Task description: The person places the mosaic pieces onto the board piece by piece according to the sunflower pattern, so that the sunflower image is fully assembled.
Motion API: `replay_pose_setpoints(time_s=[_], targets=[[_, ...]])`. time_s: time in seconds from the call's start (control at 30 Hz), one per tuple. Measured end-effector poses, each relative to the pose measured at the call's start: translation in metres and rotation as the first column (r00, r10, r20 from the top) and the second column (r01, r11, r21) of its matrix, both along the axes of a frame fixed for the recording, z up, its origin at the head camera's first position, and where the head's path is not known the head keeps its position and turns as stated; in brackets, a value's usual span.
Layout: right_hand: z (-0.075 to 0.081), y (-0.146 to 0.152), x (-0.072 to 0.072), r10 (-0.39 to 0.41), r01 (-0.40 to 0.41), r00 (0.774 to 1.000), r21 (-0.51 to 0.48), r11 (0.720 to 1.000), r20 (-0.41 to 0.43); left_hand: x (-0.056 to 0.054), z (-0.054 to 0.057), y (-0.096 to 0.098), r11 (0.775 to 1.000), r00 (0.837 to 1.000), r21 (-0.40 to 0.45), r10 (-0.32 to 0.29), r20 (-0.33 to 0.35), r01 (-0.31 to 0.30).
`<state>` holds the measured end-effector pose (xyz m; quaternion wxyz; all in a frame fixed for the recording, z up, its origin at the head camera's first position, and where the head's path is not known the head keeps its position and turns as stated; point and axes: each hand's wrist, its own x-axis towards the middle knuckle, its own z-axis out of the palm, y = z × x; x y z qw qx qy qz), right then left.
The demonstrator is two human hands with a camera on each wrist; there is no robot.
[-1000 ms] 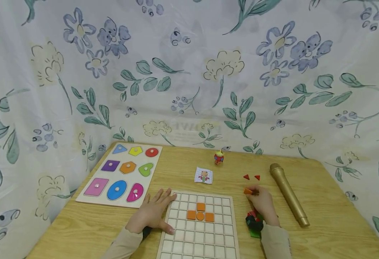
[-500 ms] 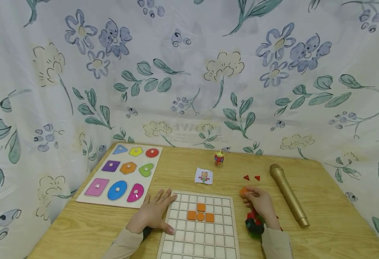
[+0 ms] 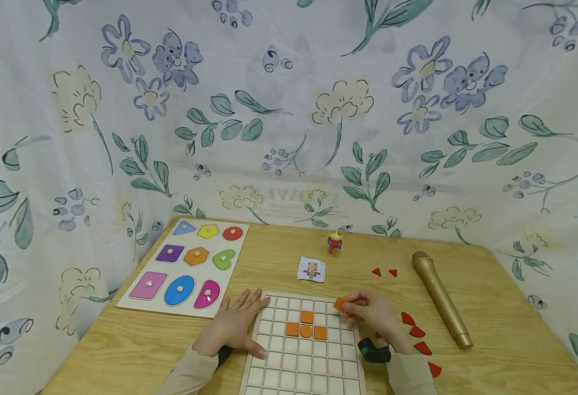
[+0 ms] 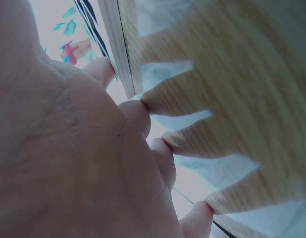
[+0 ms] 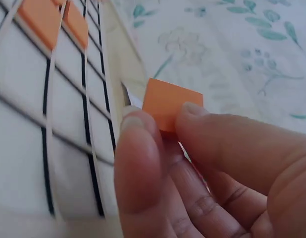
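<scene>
right of lower centre, the right hand [image 3: 374,315] pinches a tilted orange tile [image 3: 340,304]; lower centre, the left hand [image 3: 230,327] touches a gridded board [image 3: 304,363] bearing four orange pieces [image 3: 320,332]

1. Head: looks from above, the farthest and widest; faces forward and down across the wooden tabletop [image 3: 264,258] to the floral cloth [image 3: 289,131].
2. Left wrist: turned sideways, very near the left hand [image 3: 231,326]; faces along its palm.
3. Right wrist: tilted, close behind the right hand [image 3: 376,318].
4. Head and right wrist share: orange square [image 5: 165,101], grid board [image 3: 303,362], cloth.
</scene>
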<state>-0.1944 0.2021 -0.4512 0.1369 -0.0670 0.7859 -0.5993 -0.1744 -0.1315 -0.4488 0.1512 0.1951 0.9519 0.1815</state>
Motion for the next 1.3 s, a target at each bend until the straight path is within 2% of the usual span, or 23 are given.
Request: replay_pose_setpoints(time_s=[0.17, 0.33, 0.4, 0.57, 0.7, 0.83, 1.0, 1.3], targets=[[-0.003, -0.015, 0.005, 0.111, -0.109, 0.992, -0.03, 0.994, 0.064, 0.001, 0.001, 0.0, 1.0, 1.0, 0.0, 0.003, 0.002, -0.003], [-0.005, -0.033, 0.014, 0.161, -0.161, 0.981, -0.01, 0.987, 0.106, 0.0, 0.0, 0.0, 1.0, 1.0, -0.005, 0.004, 0.005, -0.004], [-0.005, -0.039, 0.016, 0.176, -0.178, 0.981, 0.011, 0.984, 0.084, 0.0, 0.0, 0.0, 1.0, 1.0, -0.007, 0.002, 0.006, -0.002], [-0.003, -0.051, 0.022, 0.198, -0.191, 0.98, 0.173, 0.966, -0.024, -0.001, -0.002, -0.001, 1.0, 1.0, -0.005, -0.002, 0.006, 0.002], [-0.001, -0.062, 0.027, 0.199, -0.179, 0.979, 0.284, 0.942, -0.041, -0.001, -0.001, -0.001, 1.0, 1.0, -0.002, -0.009, 0.003, 0.009], [0.001, -0.07, 0.033, 0.206, -0.167, 0.976, 0.351, 0.921, -0.077, 0.0, 0.0, 0.0, 1.0, 1.0, 0.001, -0.013, -0.002, 0.013], [0.0, -0.074, 0.036, 0.216, -0.16, 0.97, 0.374, 0.914, -0.113, 0.001, -0.001, 0.0, 1.0, 1.0, 0.002, -0.013, -0.011, 0.013], [-0.001, -0.076, 0.035, 0.277, -0.217, 0.953, 0.359, 0.908, -0.124, -0.001, -0.006, -0.001, 1.0, 1.0, 0.003, -0.013, -0.014, 0.013]])
